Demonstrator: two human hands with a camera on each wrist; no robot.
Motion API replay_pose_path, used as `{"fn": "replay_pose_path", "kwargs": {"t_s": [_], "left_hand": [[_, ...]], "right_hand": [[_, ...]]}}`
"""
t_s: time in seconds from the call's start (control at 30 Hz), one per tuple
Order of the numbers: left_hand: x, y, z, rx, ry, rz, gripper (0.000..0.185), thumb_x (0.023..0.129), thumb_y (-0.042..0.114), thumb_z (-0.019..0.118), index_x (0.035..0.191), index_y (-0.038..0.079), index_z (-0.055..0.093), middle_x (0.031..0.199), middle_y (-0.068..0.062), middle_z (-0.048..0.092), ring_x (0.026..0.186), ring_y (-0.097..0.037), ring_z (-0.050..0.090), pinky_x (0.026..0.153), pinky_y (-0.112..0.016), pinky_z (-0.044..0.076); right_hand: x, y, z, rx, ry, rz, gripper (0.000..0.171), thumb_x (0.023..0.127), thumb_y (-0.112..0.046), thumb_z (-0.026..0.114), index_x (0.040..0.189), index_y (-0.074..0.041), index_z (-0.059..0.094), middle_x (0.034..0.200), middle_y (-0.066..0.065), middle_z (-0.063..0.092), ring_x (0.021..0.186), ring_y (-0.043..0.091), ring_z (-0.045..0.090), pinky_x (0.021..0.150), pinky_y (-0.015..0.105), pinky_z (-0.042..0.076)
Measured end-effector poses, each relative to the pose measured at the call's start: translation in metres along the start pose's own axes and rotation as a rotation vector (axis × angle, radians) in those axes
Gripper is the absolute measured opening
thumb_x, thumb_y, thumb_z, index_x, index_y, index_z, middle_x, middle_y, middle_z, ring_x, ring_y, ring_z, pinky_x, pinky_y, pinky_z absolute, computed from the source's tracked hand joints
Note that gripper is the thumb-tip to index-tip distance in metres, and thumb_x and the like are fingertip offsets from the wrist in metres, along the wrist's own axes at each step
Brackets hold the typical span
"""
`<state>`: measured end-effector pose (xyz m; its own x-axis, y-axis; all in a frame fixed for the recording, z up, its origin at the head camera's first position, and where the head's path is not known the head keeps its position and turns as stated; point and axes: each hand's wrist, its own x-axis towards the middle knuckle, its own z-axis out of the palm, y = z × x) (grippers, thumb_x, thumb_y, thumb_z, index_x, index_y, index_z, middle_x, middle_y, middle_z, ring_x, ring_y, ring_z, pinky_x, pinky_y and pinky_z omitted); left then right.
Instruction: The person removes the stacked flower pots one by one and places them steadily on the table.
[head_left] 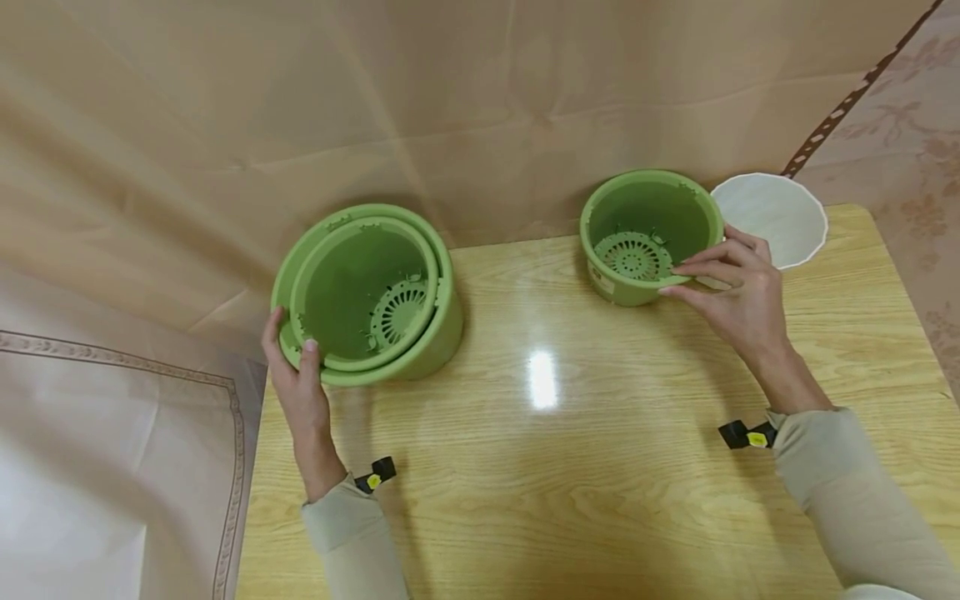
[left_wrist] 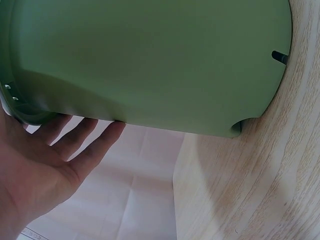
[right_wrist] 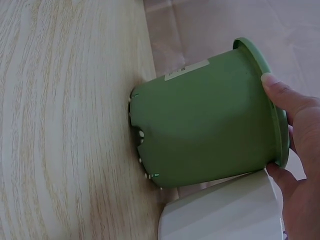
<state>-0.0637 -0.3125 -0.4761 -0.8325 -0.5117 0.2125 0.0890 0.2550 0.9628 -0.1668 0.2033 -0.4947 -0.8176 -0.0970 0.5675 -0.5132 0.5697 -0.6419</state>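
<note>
On the left of the table, a large green plastic flowerpot [head_left: 442, 340] has a smaller green pot [head_left: 341, 283] nested inside it, with slotted drainage holes in its bottom. My left hand [head_left: 302, 396] grips the near-left rim of the large pot, its thumb over the edge beside the inner pot's rim. In the left wrist view, fingers [left_wrist: 95, 150] lie along the large pot's outer wall. Toward the right stands another green pot [head_left: 648, 208] with a label on its side. My right hand [head_left: 742, 292] pinches that pot's near-right rim between thumb and fingers.
A white pot [head_left: 772, 218] with a faceted rim stands close beside the right green pot, at the table's back right. The wooden table [head_left: 555, 500] meets a draped beige cloth [head_left: 510, 108] along its back edge. Pale patterned cloth [head_left: 90, 467] hangs left of the table.
</note>
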Motion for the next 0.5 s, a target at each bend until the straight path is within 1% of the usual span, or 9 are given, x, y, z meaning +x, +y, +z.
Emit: {"fn": "replay_pose_path", "kwargs": {"t_s": [0.07, 0.2, 0.33, 0.37, 0.5], "left_hand": [[0.0002, -0.0002, 0.0002, 0.005, -0.002, 0.003, 0.057, 0.095, 0.02, 0.055, 0.15, 0.018, 0.041, 0.154, -0.002, 0.038, 0.131, -0.03, 0.045, 0.102, -0.039, 0.049], [0.0004, -0.0005, 0.0003, 0.013, -0.001, 0.006, 0.057, 0.095, 0.02, 0.054, 0.15, 0.018, 0.041, 0.154, -0.002, 0.038, 0.131, -0.03, 0.045, 0.101, -0.04, 0.05], [0.0, -0.0004, 0.0, 0.002, -0.002, 0.0, 0.057, 0.095, 0.019, 0.054, 0.151, 0.018, 0.041, 0.154, -0.002, 0.038, 0.13, -0.03, 0.046, 0.101, -0.039, 0.05], [-0.0002, -0.0003, -0.0001, 0.0, -0.002, -0.001, 0.057, 0.095, 0.018, 0.054, 0.151, 0.018, 0.041, 0.154, -0.002, 0.038, 0.13, -0.031, 0.046, 0.1, -0.038, 0.05], [-0.0005, 0.0001, -0.0001, -0.012, -0.003, -0.003, 0.057, 0.095, 0.017, 0.054, 0.151, 0.018, 0.041, 0.154, -0.003, 0.038, 0.129, -0.032, 0.047, 0.099, -0.037, 0.052]], "right_hand": [[-0.0003, 0.0013, 0.0006, 0.008, 0.007, 0.006, 0.033, 0.047, 0.011, 0.093, 0.075, -0.001, 0.079, 0.085, 0.017, 0.068, 0.117, 0.043, 0.052, 0.114, 0.045, 0.031], [-0.0001, 0.0042, 0.0006, -0.002, -0.002, -0.002, 0.032, 0.049, 0.009, 0.093, 0.076, 0.001, 0.078, 0.086, 0.018, 0.068, 0.115, 0.043, 0.053, 0.114, 0.047, 0.03], [-0.0004, 0.0063, 0.0013, 0.009, 0.013, 0.029, 0.033, 0.047, 0.014, 0.092, 0.074, 0.0, 0.078, 0.085, 0.017, 0.068, 0.116, 0.043, 0.053, 0.115, 0.045, 0.031], [-0.0006, 0.0066, 0.0007, 0.001, 0.008, 0.022, 0.033, 0.047, 0.013, 0.092, 0.074, 0.0, 0.078, 0.085, 0.018, 0.068, 0.117, 0.043, 0.053, 0.114, 0.046, 0.031], [-0.0013, 0.0072, 0.0001, 0.003, 0.01, 0.045, 0.034, 0.046, 0.015, 0.092, 0.073, 0.0, 0.078, 0.085, 0.018, 0.069, 0.122, 0.042, 0.052, 0.114, 0.044, 0.032]]}}
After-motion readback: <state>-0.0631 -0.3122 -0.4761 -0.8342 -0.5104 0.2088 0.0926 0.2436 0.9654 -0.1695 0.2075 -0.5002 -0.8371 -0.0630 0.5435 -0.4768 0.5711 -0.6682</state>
